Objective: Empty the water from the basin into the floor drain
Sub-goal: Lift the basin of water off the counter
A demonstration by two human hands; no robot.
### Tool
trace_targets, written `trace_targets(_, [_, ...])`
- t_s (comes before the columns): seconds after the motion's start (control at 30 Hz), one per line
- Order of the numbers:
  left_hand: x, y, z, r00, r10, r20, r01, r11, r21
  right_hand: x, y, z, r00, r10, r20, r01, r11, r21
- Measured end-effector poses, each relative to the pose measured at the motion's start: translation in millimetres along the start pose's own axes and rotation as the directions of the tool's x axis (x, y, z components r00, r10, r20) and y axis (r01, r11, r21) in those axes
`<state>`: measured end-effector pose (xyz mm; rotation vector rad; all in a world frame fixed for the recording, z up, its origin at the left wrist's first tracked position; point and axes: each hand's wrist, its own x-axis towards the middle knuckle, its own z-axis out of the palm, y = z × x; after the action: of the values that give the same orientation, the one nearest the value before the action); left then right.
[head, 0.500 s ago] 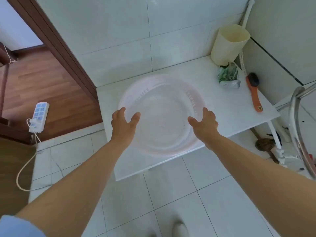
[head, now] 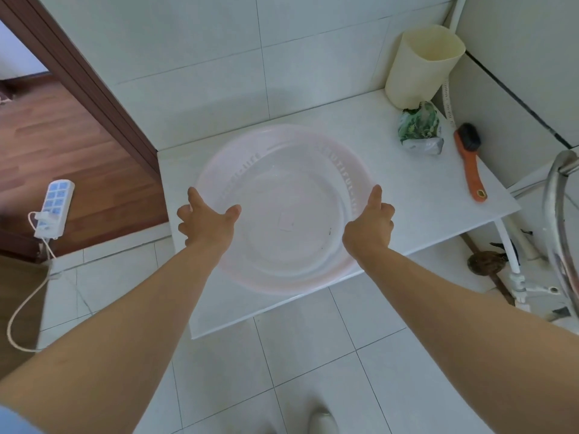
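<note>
Moved outward since half a second ago — left hand (head: pixel 205 222) and right hand (head: pixel 369 223) now at opposite sides of the basin (head: pixel 282 170), no longer over its near part. Fingers spread on both, thumbs up; left thumb over the rim, actual grip impossible to tell. Sitting on the white ledge (head: pixel 391 195) by the tiled wall, near edge overhanging slightly. Farther right — cream bin (head: pixel 423 67), crumpled bag (head: pixel 419 130), orange-handled brush (head: pixel 470 161).

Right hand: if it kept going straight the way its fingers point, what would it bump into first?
Probably the basin. The right hand is already at its near right rim, so little is left to cross. Whether it touches yet is unclear.
</note>
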<state>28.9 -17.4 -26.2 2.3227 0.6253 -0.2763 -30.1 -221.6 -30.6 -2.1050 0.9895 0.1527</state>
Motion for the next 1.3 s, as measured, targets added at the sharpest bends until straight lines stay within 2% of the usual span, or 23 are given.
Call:
trace_targets(0.27, [-5.5,10.5,-4.4,0.987,-0.149,-0.063,0.149,0.989,-0.015,-8.4,1.6,-2.6,0.991,0.027,-0.134,-0.014,0.995,0.096])
trace_targets(0.5, [-28.6,19.1,-24.7,0.978,-0.206,-0.044,0.205,0.978,-0.026,-26.7,-12.2,-29.0,0.987,0.039,-0.158,-0.007,0.981,0.195])
trace_targets(0.73, [-63.7,44.3,-71.9,0.975,-0.217,-0.057,0.215,0.976,-0.036,-61.0,-39.6,-74.6,0.989,-0.001,-0.150,0.031,0.979,0.201])
trace_targets(0.97, [-118.2,73.7,-130.1,0.985,-0.160,-0.066,0.159,0.987,-0.020,-111.2,-63.5,-124.8,0.979,-0.068,-0.192,0.110,0.969,0.222])
trace_targets(1.3, [-182.2,93.9,-198.4,1.000,0.028,0.011,-0.029,0.992,0.124,-186.2,-76.8,-182.5,0.958,-0.055,-0.282,0.130,0.958,0.255])
